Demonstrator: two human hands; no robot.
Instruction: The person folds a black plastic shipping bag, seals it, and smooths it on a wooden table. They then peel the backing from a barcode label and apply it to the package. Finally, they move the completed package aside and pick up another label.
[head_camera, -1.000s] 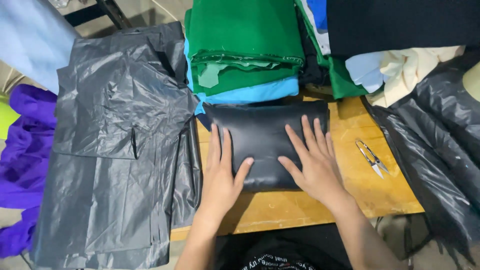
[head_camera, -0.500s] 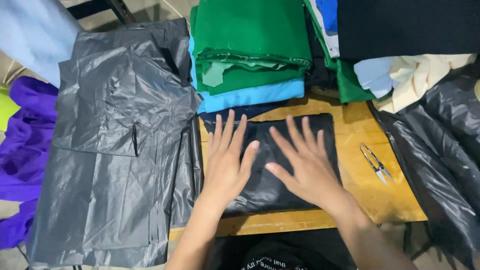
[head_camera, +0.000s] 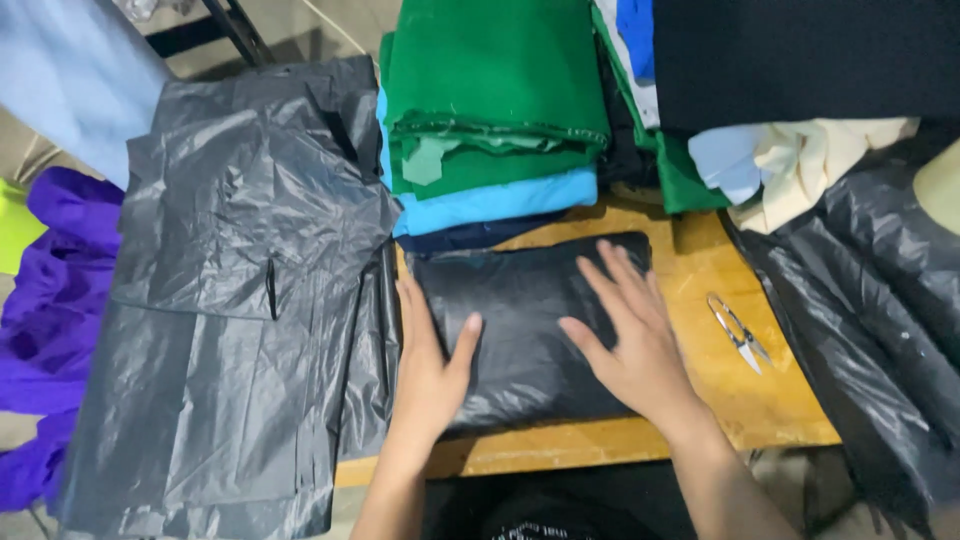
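A flat, dark, glossy plastic-wrapped rectangular packet (head_camera: 525, 330) lies on the wooden table (head_camera: 700, 400), its wrinkled film catching the light, its long side running parallel to the near edge. The left hand (head_camera: 428, 365) lies flat along the packet's left edge, fingers straight and thumb spread onto the film; the right hand (head_camera: 630, 335) presses palm-down on its right half, fingers splayed toward the far right corner. Neither hand grips anything.

Bare wood shows only in a strip along the near edge and a patch toward the right edge, where one small pair of metal thread snips (head_camera: 738, 332) lies well apart from the packet. A stack of folded green and blue cloth (head_camera: 490, 110) crowds the far edge, just beside the packet. One spread pile of grey plastic bags (head_camera: 240, 300) covers the left side, touching the packet's left edge; another dark plastic sheet (head_camera: 870, 330) hangs over the right edge.
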